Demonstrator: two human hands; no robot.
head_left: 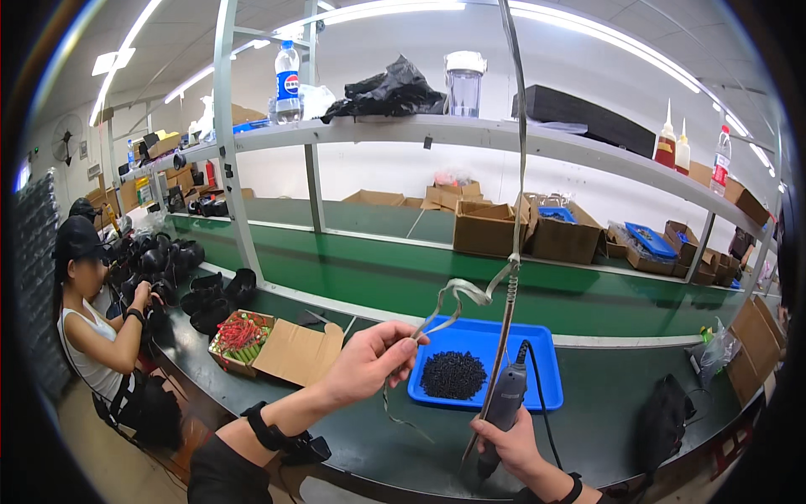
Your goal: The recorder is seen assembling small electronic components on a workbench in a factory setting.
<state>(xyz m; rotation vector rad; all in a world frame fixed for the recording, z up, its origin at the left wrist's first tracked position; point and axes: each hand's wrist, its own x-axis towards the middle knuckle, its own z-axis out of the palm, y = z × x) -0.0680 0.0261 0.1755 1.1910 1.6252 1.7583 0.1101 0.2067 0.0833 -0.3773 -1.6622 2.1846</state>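
Note:
My left hand (375, 361) is closed in a pinch on the loose end of a pale grey ribbon (459, 290). Its tail dangles below my fingers, and the other end is wound round a long strap (520, 143) that comes down from above. In my right hand (514, 443) is a dark grey corded electric screwdriver (506, 393), tilted, its cable leaving the upper end. A thin brownish strip (497, 357) runs down beside the tool to my right hand. Behind both hands, a blue tray (550, 374) holds a heap of small black parts (453, 375), apparently screws.
An open carton (290, 351) with red and green parts lies left of the tray. Further left, a person (96, 319) works beside black molded pieces (214, 302). A shelf (378, 132) crosses above the green conveyor (369, 259). A black bag-like item (663, 420) lies at right.

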